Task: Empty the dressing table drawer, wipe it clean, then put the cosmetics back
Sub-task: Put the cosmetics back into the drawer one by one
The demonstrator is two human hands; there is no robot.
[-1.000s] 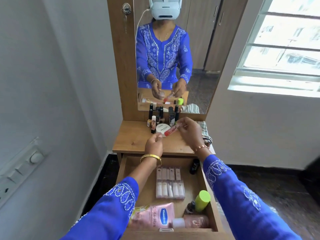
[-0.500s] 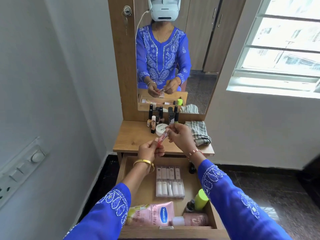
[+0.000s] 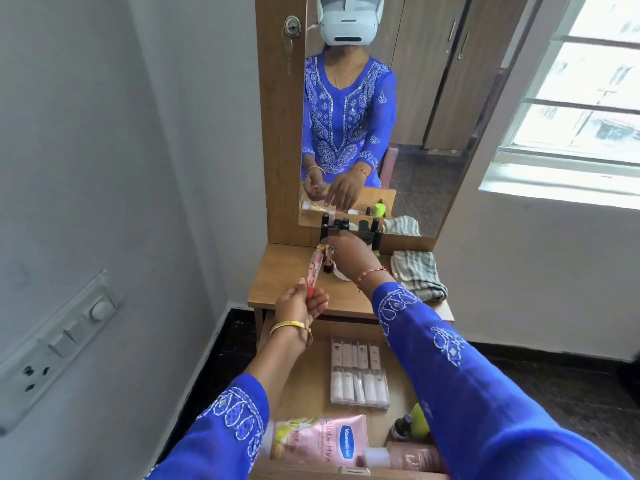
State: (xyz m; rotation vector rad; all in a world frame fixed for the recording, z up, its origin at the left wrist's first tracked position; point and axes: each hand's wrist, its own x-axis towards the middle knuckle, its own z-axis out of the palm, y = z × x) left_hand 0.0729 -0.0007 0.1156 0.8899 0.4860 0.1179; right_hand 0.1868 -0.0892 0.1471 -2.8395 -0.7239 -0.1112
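My left hand holds a small pink tube with a red cap upright over the front of the dressing table top. My right hand reaches across to the cluster of small dark bottles at the foot of the mirror, fingers spread over them; it partly hides a white round jar. Below, the drawer stands open with a clear pack of white tubes, a pink Vaseline pouch, a pink bottle, a green-capped bottle and a small dark bottle.
A striped folded cloth lies on the right of the table top. The mirror rises behind the bottles. A wall with a switchboard stands close on the left; a window is at the right.
Both hands held the pink tube together; now my right hand has let go and moved back to the bottles, while my left hand keeps the tube and has lifted it upright.
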